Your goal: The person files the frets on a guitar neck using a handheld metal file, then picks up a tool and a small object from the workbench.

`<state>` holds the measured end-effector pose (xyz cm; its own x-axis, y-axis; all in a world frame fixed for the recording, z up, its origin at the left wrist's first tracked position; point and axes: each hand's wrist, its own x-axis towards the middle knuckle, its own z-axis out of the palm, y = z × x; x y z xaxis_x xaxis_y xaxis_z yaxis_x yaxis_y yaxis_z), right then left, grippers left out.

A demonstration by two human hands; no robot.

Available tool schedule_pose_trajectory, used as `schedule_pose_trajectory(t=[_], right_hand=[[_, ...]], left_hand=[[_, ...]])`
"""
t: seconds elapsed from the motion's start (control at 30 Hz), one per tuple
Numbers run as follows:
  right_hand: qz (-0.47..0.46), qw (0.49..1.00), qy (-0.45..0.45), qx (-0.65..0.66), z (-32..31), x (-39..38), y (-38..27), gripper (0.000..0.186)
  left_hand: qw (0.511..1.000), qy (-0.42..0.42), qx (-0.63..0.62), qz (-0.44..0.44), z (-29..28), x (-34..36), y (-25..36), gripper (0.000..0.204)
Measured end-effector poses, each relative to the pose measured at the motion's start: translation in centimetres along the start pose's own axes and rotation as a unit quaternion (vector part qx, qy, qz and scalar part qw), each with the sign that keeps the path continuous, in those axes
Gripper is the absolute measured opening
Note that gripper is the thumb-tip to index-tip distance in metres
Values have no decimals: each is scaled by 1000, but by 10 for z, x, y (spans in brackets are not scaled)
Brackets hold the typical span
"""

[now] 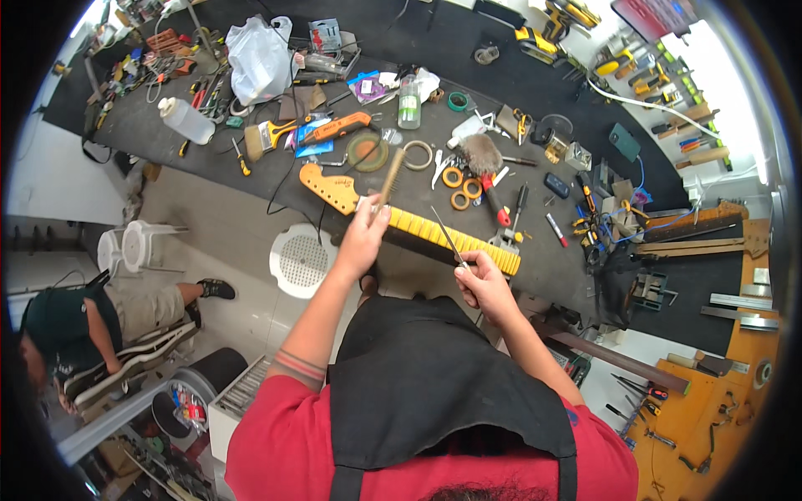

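— What have you got in each hand?

— My left hand [365, 236] has its fingers [373, 214] clenched round the handle of a small brush [391, 178], which sticks up past my fingertips and away from me. My right hand [486, 284] pinches a thin metal file [448, 240] at its near end; the blade runs up and to the left from my fingers.

— And the guitar neck?

— The guitar neck [418, 227] lies flat along the near edge of the dark worktop [251, 175], just beyond both sets of fingers. Its yellow fretboard faces up. The headstock sits out past my left fingers, and the heel end lies just above my right fingers. The tip of the file hangs over the fretboard; I cannot tell whether it touches.

— What's close by?

— Beyond my right fingers there are rolls of orange tape [458, 187] and a round bristle brush [481, 155]. Beyond my left fingers, an orange-handled tool [338, 127]. A white plastic stool [302, 260] stands on the floor to the left of my left wrist.
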<state>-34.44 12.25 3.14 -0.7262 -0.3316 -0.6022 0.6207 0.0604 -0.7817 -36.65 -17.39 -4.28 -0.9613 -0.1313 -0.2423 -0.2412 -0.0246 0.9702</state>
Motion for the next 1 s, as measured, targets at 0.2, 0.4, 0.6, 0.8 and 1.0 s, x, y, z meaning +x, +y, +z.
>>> schedule_pose_trajectory(t=[0.2, 0.4, 0.6, 0.8, 1.0], right_hand=[[1, 994, -102, 32, -24, -51, 18, 39], [-20, 979, -163, 119, -38, -87, 28, 53], [-15, 979, -131, 158, -79, -107, 59, 52], [-33, 972, -165, 163, -70, -121, 56, 54], [-44, 976, -136, 166, -101, -126, 64, 54]], left_hand=[[991, 31, 75, 103, 68, -102, 41, 39], [956, 6, 248, 158, 114, -147, 41, 46], [956, -81, 222, 177, 123, -217, 21, 49], [941, 34, 230, 246, 144, -178, 35, 46], [954, -75, 246, 155, 141, -232, 22, 46]])
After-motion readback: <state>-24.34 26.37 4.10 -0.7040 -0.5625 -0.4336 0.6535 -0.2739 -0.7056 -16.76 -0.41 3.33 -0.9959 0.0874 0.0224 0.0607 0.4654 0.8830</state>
